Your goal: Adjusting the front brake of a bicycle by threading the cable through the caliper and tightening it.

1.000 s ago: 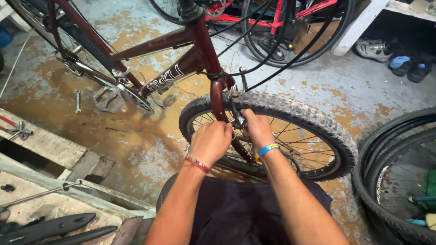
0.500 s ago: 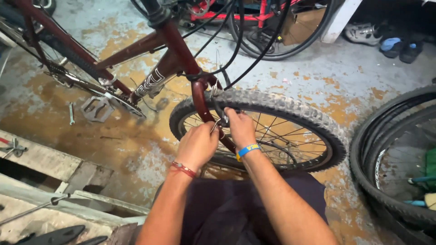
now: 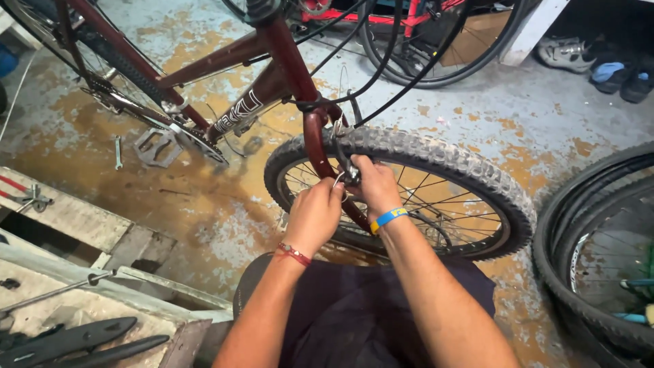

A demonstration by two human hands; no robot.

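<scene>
Brake arm (image 3: 343, 160): small metal part at dark red fork (image 3: 315, 140), above knobby front tyre (image 3: 436, 160); largely hidden by fingers, detail unclear. Left hand (image 3: 315, 215): closed, pinched on thin wire end beside brake arm. Right hand (image 3: 375, 184): fingers curled around brake arm. Spoked rim partly covered by forearms. Flat wrench (image 3: 118, 151) laid on stained concrete floor (image 3: 204, 211).

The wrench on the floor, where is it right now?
In the head view the wrench lies flat on the stained concrete at left, just left of the bike's pedal, well away from the left hand and right hand at the front wheel.
</scene>
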